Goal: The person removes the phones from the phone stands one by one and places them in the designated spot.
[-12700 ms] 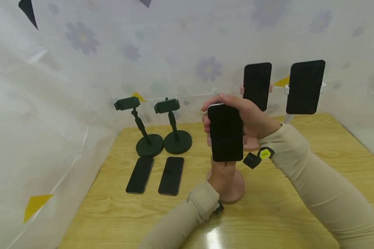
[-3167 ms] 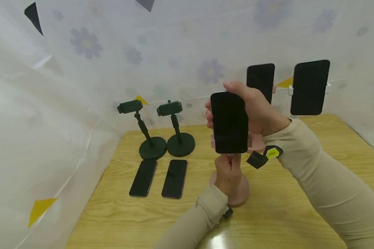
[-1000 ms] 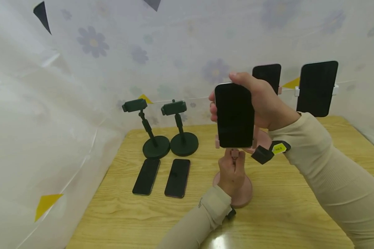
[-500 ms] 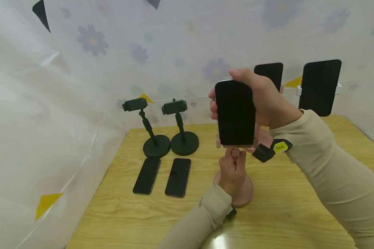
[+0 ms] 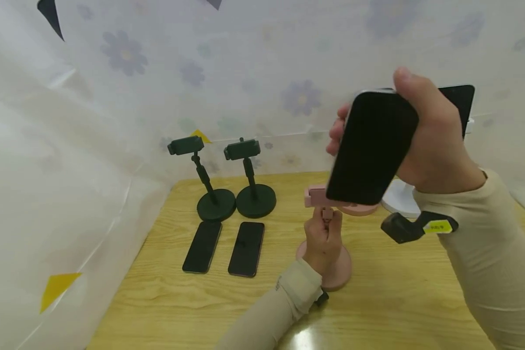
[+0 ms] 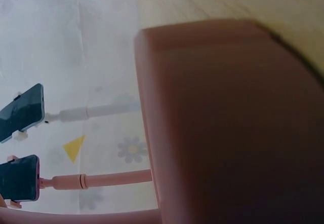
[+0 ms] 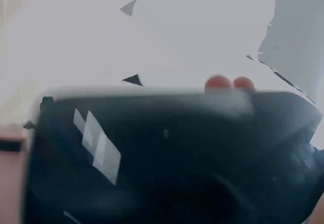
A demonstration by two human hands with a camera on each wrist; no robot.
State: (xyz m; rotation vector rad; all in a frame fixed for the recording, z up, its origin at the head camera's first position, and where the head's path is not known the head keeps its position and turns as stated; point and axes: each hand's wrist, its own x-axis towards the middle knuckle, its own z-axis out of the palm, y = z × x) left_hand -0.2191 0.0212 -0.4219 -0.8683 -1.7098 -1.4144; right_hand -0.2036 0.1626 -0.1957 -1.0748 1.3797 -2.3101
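Observation:
My right hand grips a black-screened smartphone, tilted, its lower end overlapping the pink clamp in the head view. Fingertips curl over the phone's edge in the right wrist view, where the dark screen fills the lower part. My left hand is wrapped round the post of the pink phone stand just below that clamp. The round base stands on the table. Close up in the left wrist view, the pink base takes up the right side. The clamp's right end is hidden behind the phone.
Two dark green phone stands stand at the back left. Two phones lie before them. Behind my right hand are another pink stand and a white stand, each holding a phone.
The right hand has drawn the phone up out of the pink clamp, then right, tilting it. The clamp now shows bare. The left hand keeps its grip on the post.

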